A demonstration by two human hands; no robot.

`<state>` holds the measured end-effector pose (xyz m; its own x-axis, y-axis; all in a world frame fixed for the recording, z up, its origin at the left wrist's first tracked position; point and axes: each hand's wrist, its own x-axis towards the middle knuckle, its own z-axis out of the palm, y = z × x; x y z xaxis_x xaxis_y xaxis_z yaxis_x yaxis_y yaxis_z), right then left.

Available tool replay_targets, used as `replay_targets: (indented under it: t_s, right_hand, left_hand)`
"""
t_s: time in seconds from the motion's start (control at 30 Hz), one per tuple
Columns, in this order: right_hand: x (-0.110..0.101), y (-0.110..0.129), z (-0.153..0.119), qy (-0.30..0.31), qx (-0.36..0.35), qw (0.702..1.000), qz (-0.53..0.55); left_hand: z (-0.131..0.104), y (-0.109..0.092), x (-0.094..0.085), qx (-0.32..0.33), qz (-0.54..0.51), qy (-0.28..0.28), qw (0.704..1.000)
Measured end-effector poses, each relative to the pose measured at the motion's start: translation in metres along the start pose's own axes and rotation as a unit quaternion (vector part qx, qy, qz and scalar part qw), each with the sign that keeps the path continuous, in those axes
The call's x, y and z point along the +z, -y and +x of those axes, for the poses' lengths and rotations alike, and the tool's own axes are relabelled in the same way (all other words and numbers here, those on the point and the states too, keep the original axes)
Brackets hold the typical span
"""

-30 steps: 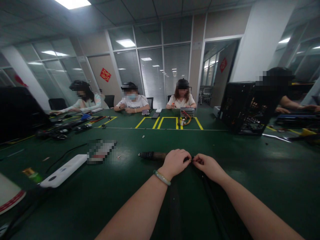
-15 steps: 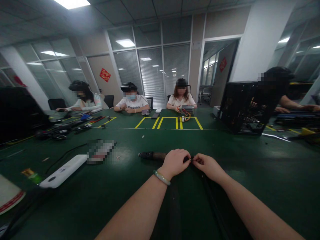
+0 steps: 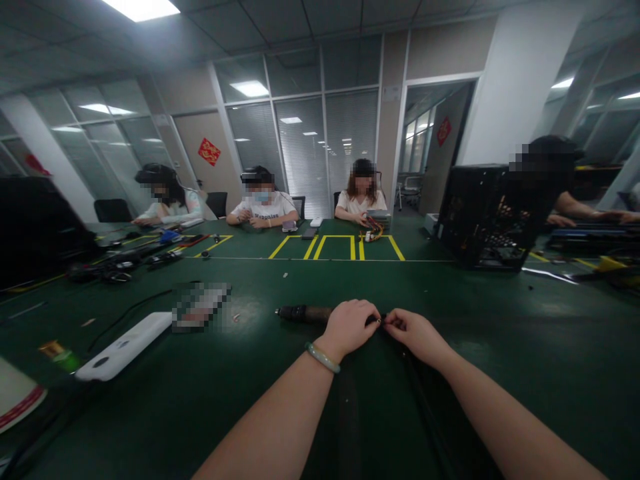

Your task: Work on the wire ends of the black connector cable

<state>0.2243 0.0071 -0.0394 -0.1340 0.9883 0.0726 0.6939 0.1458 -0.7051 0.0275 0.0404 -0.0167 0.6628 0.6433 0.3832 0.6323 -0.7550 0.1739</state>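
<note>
My left hand (image 3: 351, 325), with a pale bangle (image 3: 323, 358) at the wrist, is closed around the rear part of a dark, pen-like tool (image 3: 305, 314). The tool lies across the green table (image 3: 250, 400) with its metal tip pointing left. Close by on the right, my right hand (image 3: 411, 331) pinches a small dark piece at the tool's rear end, where a tiny shiny part shows between the two hands. The piece is too small to make out. A dark cable (image 3: 420, 387) runs from below my right hand toward the front edge.
A white power strip (image 3: 125, 347), a green bottle (image 3: 61, 355) and a white cup (image 3: 17, 395) stand or lie at the left. A black computer case (image 3: 480, 217) stands at the back right. Several people sit around the table.
Both my hands hold nearly the same pose. Across the table, the person at the far left has drawn the hands together, and the masked person's hands have shifted slightly.
</note>
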Motion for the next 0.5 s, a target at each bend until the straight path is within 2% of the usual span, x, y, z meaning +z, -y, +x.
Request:
replay_targets:
  t_s: [0.5]
  right_hand:
    - [0.0014,-0.0020,0.0010,-0.004,-0.008,1.000,0.000]
  left_hand:
    - [0.0000,-0.0022,-0.0007,-0.008,0.015,0.010,1.000]
